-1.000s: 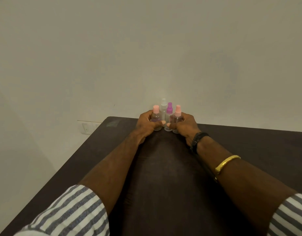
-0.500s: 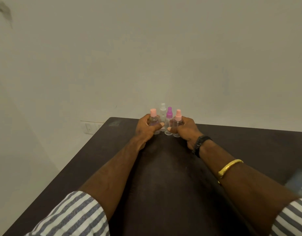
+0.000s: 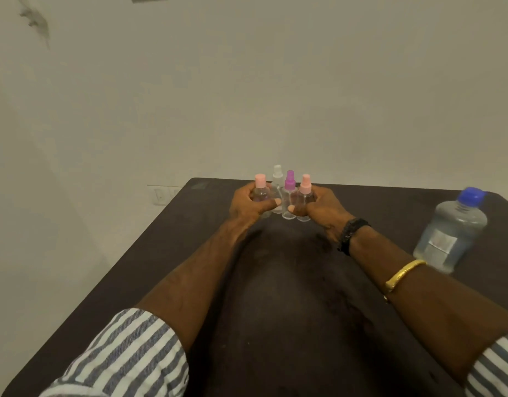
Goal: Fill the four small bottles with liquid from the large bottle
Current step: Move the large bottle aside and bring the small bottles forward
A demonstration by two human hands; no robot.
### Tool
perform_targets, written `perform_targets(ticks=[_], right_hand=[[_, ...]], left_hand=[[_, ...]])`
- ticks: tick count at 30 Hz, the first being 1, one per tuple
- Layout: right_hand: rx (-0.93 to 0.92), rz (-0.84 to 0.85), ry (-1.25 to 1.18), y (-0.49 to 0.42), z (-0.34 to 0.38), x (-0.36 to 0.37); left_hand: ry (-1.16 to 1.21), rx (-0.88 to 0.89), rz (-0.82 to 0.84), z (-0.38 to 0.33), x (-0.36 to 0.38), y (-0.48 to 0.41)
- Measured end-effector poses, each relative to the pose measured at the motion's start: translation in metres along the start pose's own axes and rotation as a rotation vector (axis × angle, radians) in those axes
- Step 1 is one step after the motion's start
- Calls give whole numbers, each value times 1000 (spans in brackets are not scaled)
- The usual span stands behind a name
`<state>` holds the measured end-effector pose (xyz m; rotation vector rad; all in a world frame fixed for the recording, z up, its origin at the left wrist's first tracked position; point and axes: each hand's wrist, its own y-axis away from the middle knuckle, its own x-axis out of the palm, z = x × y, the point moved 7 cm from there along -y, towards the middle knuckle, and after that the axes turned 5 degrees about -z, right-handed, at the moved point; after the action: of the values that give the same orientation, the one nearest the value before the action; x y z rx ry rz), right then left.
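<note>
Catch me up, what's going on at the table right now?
A person holds a cluster of four small spray bottles at the far side of the table. The left hand grips the left pink-capped bottle, the right hand the right pink-capped bottle; the white-capped bottle and purple-capped bottle stand between them. The large bottle stands untouched at the right, blue cap on. No pouring has begun.

Both arms stretch forward: your left hand [image 3: 248, 207] grips the left pink-capped bottle [image 3: 260, 181], your right hand [image 3: 321, 209] the right pink-capped bottle [image 3: 305, 185], thumbs pointing inward.
</note>
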<state>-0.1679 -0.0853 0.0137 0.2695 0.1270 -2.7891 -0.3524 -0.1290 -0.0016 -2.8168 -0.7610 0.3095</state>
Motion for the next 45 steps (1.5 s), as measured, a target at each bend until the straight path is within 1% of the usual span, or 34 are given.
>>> perform_targets(ticks=[3, 7, 13, 17, 22, 27, 30, 34, 39, 45], right_hand=[[0, 16, 16, 27, -1, -3], [6, -11, 35, 50, -13, -2], [66, -189, 134, 67, -35, -10], [70, -256, 175, 73, -38, -14], [59, -286, 232, 73, -37, -13], [48, -293, 261, 81, -35, -17], [7, -320, 295, 87, -32, -24], [-1, -350, 347, 90, -32, -33], [6, -341, 350, 92, -33, -34], [-40, -357, 321, 96, -23, -35]], left_hand=[[-42, 8, 20, -4, -2, 24], [-91, -13, 16, 3, -3, 52], [-166, -44, -16, 17, -9, 77], [-183, -68, -31, 22, -9, 80], [-177, -80, -38, 18, -9, 82], [-239, -73, -35, 17, -10, 87], [-251, -69, -41, 14, -11, 92], [-277, -77, -42, 13, -13, 98], [-298, -84, -38, 11, -15, 102], [-284, -82, -39, 4, -14, 103]])
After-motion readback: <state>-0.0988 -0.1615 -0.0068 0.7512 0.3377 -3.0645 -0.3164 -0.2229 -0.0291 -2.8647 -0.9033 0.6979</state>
